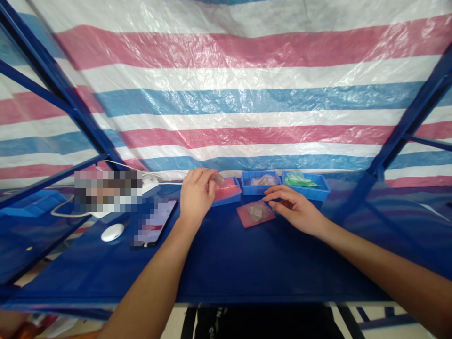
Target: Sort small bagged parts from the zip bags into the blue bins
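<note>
My left hand (197, 192) is over the left blue bin (228, 200), which holds flat pink-red plastic bags (228, 188). Its fingers are curled around a small clear plastic bag (218, 178) with something greyish in it, mostly hidden by the fingers. Flat on the blue table lies a pink plastic bag (257, 213) with grey pieces inside. My right hand (298, 209) is at that bag's right corner, its fingers loosely bent and apart, with nothing visible between them.
Two more blue bins stand at the back, one with clear bags (264, 181), one with green bags (299, 180). A phone (160, 221), a white round case (112, 232) and a white power strip (150, 184) with cables lie left. Blue frame posts (406, 117) flank the table.
</note>
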